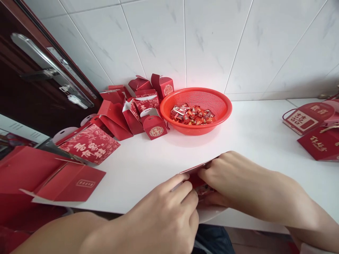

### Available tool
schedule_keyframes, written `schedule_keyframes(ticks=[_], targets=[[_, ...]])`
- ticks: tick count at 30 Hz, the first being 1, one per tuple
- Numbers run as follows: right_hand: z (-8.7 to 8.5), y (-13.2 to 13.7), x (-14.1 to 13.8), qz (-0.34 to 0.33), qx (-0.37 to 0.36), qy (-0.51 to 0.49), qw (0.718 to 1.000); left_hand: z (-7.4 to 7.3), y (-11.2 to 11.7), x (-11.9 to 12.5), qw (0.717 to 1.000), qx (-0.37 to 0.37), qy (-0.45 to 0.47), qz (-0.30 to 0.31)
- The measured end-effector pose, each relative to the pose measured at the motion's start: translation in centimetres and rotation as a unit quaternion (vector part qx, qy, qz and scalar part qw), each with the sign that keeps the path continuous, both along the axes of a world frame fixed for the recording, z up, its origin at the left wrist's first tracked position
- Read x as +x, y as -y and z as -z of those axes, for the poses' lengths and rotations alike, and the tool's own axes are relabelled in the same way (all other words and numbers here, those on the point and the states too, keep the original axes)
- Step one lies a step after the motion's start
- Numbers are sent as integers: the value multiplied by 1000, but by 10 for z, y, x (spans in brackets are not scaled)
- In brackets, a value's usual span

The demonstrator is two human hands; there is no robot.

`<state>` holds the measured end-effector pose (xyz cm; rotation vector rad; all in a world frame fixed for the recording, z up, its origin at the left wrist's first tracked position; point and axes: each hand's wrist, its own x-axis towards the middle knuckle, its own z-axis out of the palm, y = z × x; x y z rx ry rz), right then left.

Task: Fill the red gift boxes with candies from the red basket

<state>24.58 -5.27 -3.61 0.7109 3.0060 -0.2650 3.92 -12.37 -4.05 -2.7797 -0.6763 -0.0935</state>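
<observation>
Both my hands meet at the near edge of the white counter (148, 165) on a small flat red paper box (195, 178). My left hand (169, 215) has its fingers curled against the box's left side. Over the box's top lies my right hand (233, 180), its fingers bent and pinching the cardboard edge. Most of the box is hidden under my fingers. Behind them stands a red plastic basket (196, 106) that holds wrapped red candies (192, 114).
Several folded red gift boxes (137, 106) are piled at the back left beside the basket. Flat red cartons (88, 144) lie at the left edge. Red handled boxes (307, 118) sit at the far right. A dark door with a metal handle (39, 60) stands on the left.
</observation>
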Motion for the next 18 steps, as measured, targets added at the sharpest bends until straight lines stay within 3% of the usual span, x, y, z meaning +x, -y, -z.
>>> schedule_keyframes(ticks=[6, 11, 18], targets=[[-15, 4, -24, -56, 65, 135, 987, -1, -6, -5, 999, 10, -33, 9], [-19, -14, -28, -78, -23, 144, 986, -1, -15, -8, 1000, 11, -1, -3], [-15, -25, -39, -71, -72, 190, 977, 5, -21, -10, 1000, 2, 28, -3]])
